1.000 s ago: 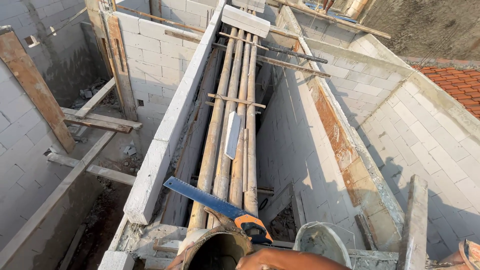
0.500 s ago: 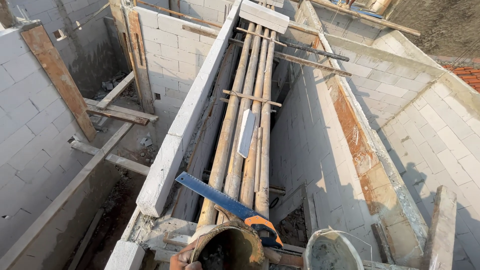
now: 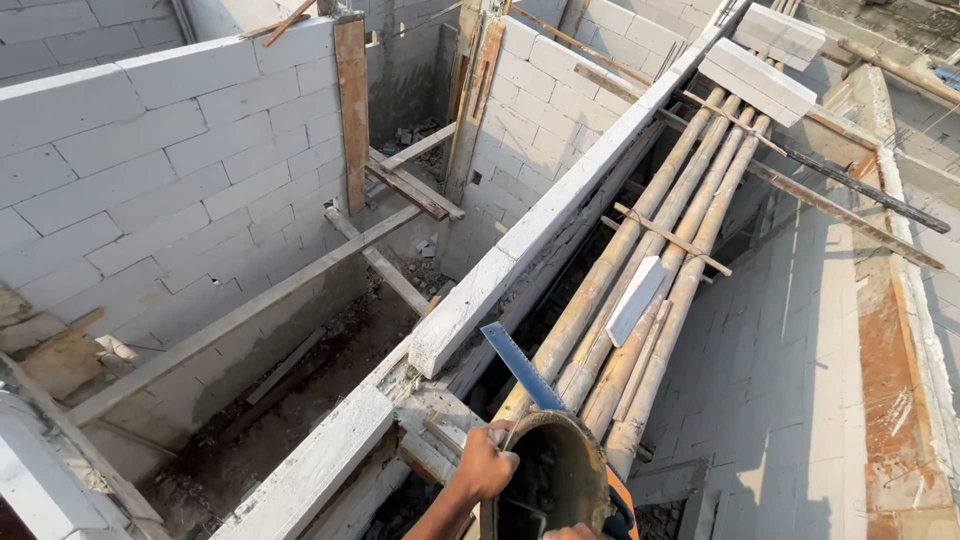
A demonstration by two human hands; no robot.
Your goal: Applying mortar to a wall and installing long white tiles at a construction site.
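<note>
My left hand (image 3: 487, 462) grips the left rim of a dark round bucket (image 3: 556, 468) at the bottom middle of the head view. Only a sliver of my right hand (image 3: 570, 532) shows at the frame's bottom edge, against the bucket's near rim; its fingers are hidden. Beneath the bucket lies a hand saw, its blue blade (image 3: 520, 365) pointing up-left and its orange handle (image 3: 621, 503) peeking out on the right. The bucket sits at the near end of a row of bamboo poles (image 3: 640, 250).
The poles span a deep gap between a white block wall top (image 3: 520, 250) and a block wall on the right (image 3: 800, 330). A loose white block piece (image 3: 636, 300) rests on the poles; larger white blocks (image 3: 758, 75) lie at the far end. Deep rooms with timber props (image 3: 352, 110) drop away left.
The view has swung left and down. My left hand has come up and taken hold of the bucket rim. The pale bucket on the right has left the frame.
</note>
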